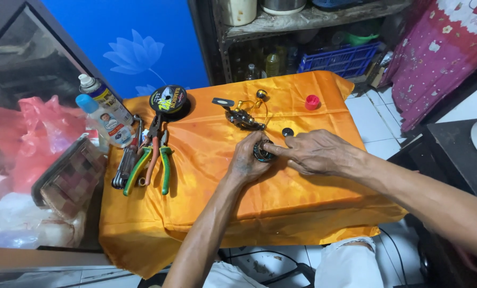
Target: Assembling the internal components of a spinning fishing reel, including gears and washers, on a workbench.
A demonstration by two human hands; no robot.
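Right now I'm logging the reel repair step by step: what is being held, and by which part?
The left hand grips a small round dark spool around its side; the right hand presses a fingertip on its top.

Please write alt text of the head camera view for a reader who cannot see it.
Over an orange cloth, a person's left hand holds a small dark round spool while the right hand touches it with a finger. A fishing reel body lies behind; green-handled pliers and two bottles sit left.
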